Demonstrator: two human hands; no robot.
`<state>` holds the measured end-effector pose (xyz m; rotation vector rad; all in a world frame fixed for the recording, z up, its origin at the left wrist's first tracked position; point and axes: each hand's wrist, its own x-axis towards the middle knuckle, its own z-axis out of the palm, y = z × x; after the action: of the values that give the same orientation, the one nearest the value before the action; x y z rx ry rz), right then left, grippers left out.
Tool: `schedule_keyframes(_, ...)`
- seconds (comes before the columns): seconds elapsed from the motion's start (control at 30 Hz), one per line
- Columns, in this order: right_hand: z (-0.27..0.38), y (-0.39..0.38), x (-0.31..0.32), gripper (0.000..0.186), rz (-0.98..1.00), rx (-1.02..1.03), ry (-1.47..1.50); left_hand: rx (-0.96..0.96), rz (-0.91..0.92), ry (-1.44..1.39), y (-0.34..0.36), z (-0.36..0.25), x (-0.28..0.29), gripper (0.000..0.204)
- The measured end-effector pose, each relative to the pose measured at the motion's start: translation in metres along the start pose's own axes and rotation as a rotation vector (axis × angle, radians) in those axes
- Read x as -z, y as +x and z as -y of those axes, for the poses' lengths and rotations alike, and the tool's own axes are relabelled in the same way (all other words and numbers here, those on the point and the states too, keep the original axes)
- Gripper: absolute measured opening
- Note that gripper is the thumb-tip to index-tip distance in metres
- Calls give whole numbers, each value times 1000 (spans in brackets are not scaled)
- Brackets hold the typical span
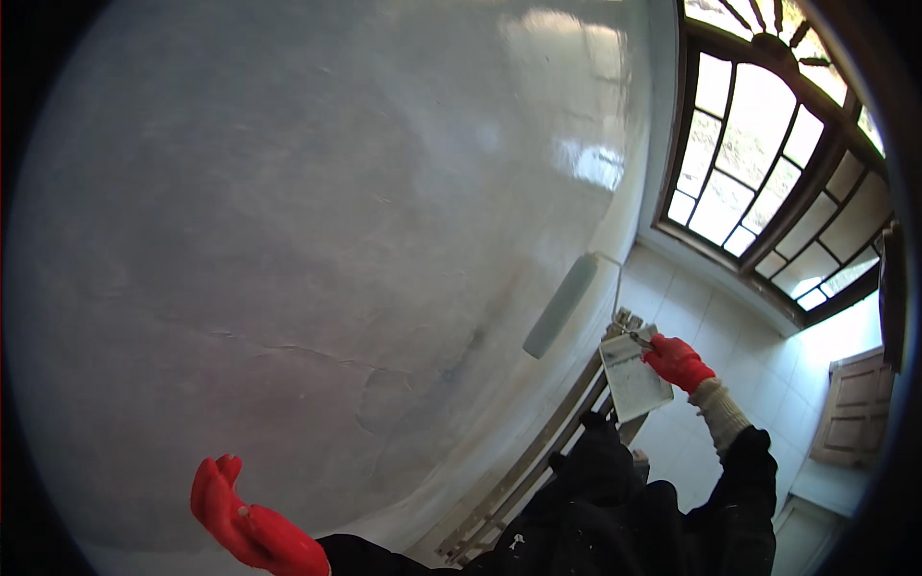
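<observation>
I count one paint roller (562,305), long axis diagonal, upper end toward window (759,163), sleeve against white wall (336,192). Right hand (678,362), red glove, grip closed on roller handle above one grey paint tray (634,379). Left hand (252,523), red glove, open, holding nothing, near wall's lower edge. One ladder (538,461) leaning below.

Your left hand (252,526), in a red glove, is raised low on your left with fingers straight and together, holding nothing. Your right hand (678,362), also red-gloved, reaches forward on a dark-sleeved arm, its grip closed tight and the wrist bent slightly.
</observation>
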<state>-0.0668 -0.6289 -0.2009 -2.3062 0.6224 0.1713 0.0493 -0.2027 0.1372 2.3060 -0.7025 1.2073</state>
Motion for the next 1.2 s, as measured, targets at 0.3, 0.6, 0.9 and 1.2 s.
schedule_keyframes(0.3,-71,71,-170,43,368,-186,-155,-162,213,167,-30,-5,-13,30)
schedule_keyframes(0.6,-80,130,-234,44,313,-241,-37,-128,336,107,-56,9,-32,27)
schedule_keyframes(0.9,-80,113,-208,33,193,-70,45,-60,382,96,-47,-6,-37,25)
schedule_keyframes(1.2,-7,65,-110,32,58,95,106,-82,245,-86,-27,-11,-27,31)
